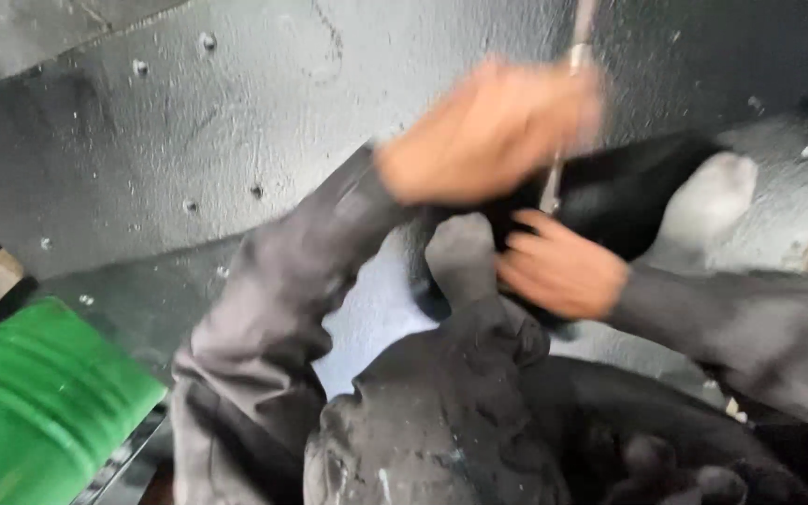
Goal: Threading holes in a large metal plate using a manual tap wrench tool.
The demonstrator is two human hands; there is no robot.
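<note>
My left hand (488, 126) is blurred, raised at the upper middle, and closed around a thin metal rod (579, 42) that runs up out of the top edge. Just below it, my right hand (561, 271) grips the lower edge of a black, soft-looking object (628, 192) that the rod passes in front of. A pale grey lump (714, 192) shows at the black object's right end. Both arms wear dark grey sleeves. What the rod's lower end meets is hidden behind the hands.
A dark grey painted metal surface (236, 112) with rivets fills the background. A green cylinder (35, 402) lies at the lower left. Dark, paint-flecked cloth (441, 421) bunches at the bottom middle.
</note>
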